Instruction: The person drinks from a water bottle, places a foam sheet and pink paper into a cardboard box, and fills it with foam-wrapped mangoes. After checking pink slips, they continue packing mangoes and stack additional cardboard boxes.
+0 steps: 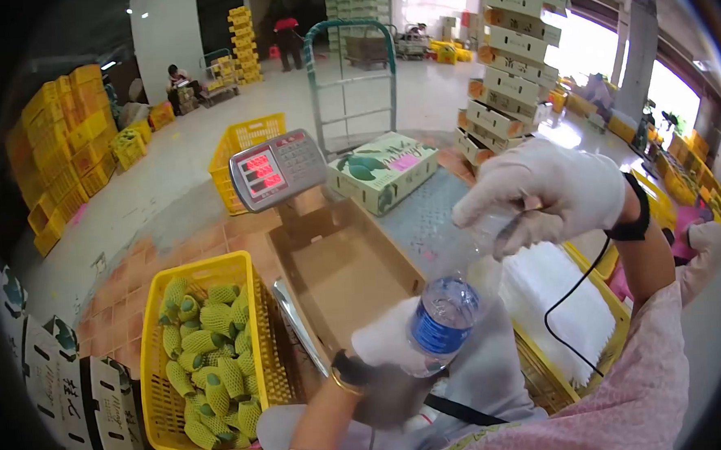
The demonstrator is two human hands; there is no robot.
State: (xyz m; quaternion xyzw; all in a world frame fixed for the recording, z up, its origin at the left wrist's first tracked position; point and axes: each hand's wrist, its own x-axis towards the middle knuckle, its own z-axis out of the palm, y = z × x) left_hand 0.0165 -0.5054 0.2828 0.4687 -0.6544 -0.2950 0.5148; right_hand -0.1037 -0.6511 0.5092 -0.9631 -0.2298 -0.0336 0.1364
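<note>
Water bottle (448, 298) sits at centre frame, tilted, cap end toward 1 o'clock. Left hand (387, 338), gloved white, is wrapped around the lower body at about 7 o'clock of the bottle. Right hand (550, 195), also gloved, is closed on the cap end at 1 o'clock, fingers pinched together.

Handling judgement: clear thin plastic, light, walls likely to dent under a squeeze; smooth and possibly slippery against gloves. Best taken around the labelled mid-body, with the stiffer neck as second hold.

Writing: blue label (439, 323) on the bottle, text too blurred to read. Scale display (278, 168) at 10 o'clock shows red digits, not legible. Green-printed carton (382, 171) at 11 o'clock carries a pink sticker, unreadable. Open cardboard box (342, 271) just beyond the bottle; yellow crate (204, 355) of net-sleeved green fruit at 8 o'clock.
</note>
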